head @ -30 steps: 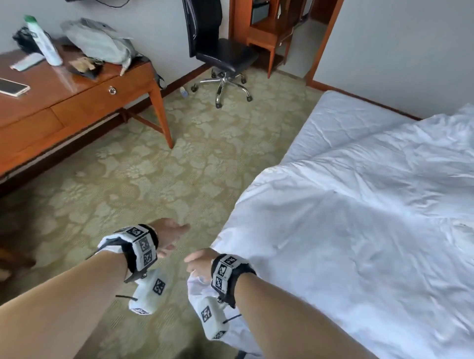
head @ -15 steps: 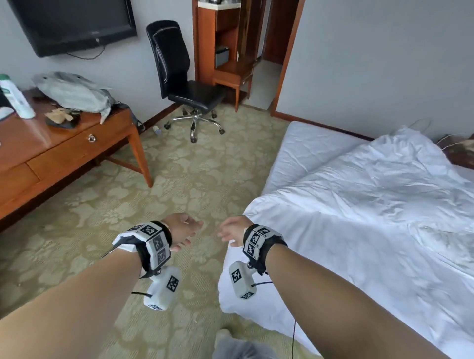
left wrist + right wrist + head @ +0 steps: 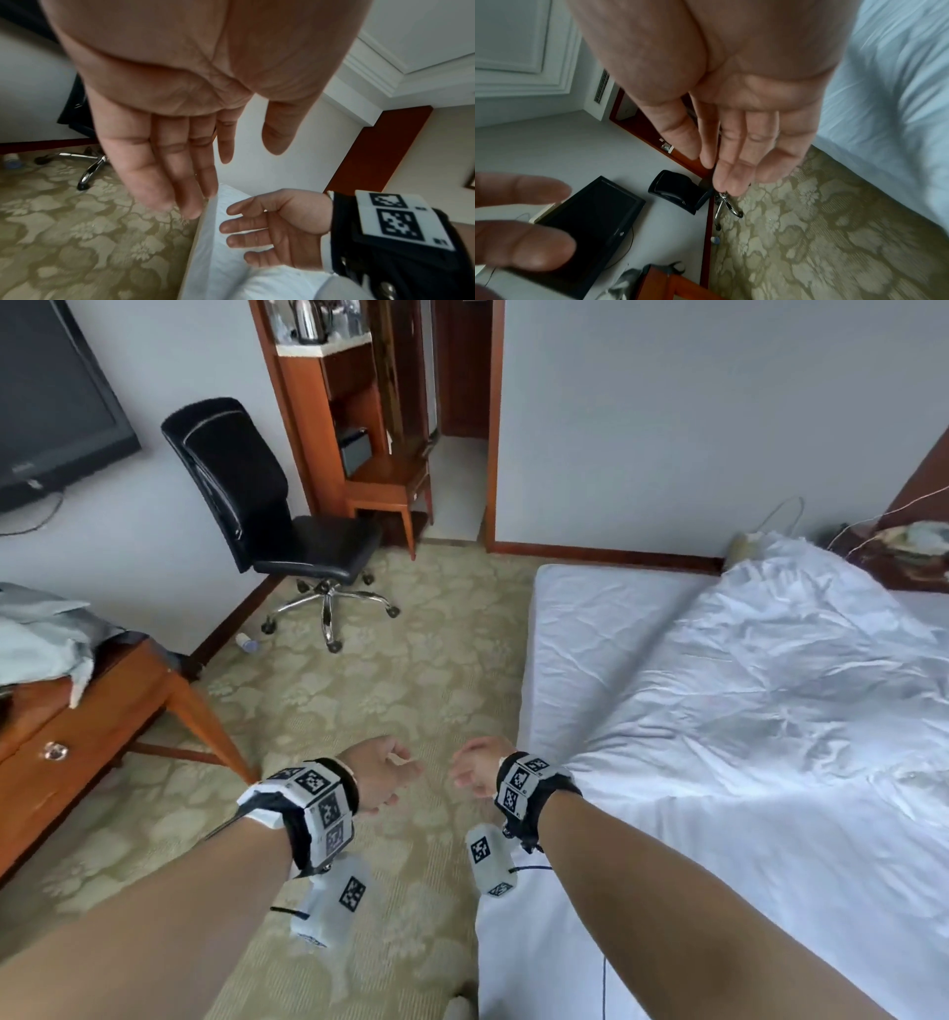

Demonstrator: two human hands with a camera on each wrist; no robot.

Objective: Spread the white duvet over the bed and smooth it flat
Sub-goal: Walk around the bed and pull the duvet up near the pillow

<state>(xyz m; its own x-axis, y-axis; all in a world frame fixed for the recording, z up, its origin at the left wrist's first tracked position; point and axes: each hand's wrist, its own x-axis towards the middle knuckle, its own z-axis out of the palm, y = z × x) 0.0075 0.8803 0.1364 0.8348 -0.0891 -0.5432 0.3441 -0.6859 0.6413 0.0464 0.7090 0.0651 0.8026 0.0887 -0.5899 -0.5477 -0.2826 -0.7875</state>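
Duvet (image 3: pixel 770 737) lies rumpled across the right and middle of the bed (image 3: pixel 590 618), with a strip of bare sheeted mattress left uncovered along the far-left side. Its near edge hangs over the bed's side toward the carpet, so it looks only partly spread and not yet smoothed. Creases run diagonally across it, and a bunched ridge sits at the far end near the wall.

Both hands hover over the carpet (image 3: pixel 359 701) just left of the bed's near corner, touching nothing. The left hand (image 3: pixel 377 775) is relaxed, its fingers (image 3: pixel 164 178) nearly straight and together, thumb apart, holding nothing. The right hand (image 3: pixel 475 765) is likewise empty, its fingers (image 3: pixel 734 162) loosely extended and slightly curved. They sit close together with palms roughly facing each other. My judgement is that they are between grips, free to reach for the duvet's left edge or corner and draw it over the bare strip.

Off to the left stand a wooden tabletop (image 3: pixel 77 711) with a grey bag (image 3: pixel 41 639) on it, a black office chair (image 3: pixel 272 516) and a wall-mounted television (image 3: pixel 51 403), all well apart from the bed.

Much stays hidden. The bed's right side and head end run out of the head view, so how far the duvet reaches there cannot be told. The forearms cover the near corner of the bed. Both wrist views are mostly palm, with blurred floor behind. A small object on the carpet near the chair is too small to identify.
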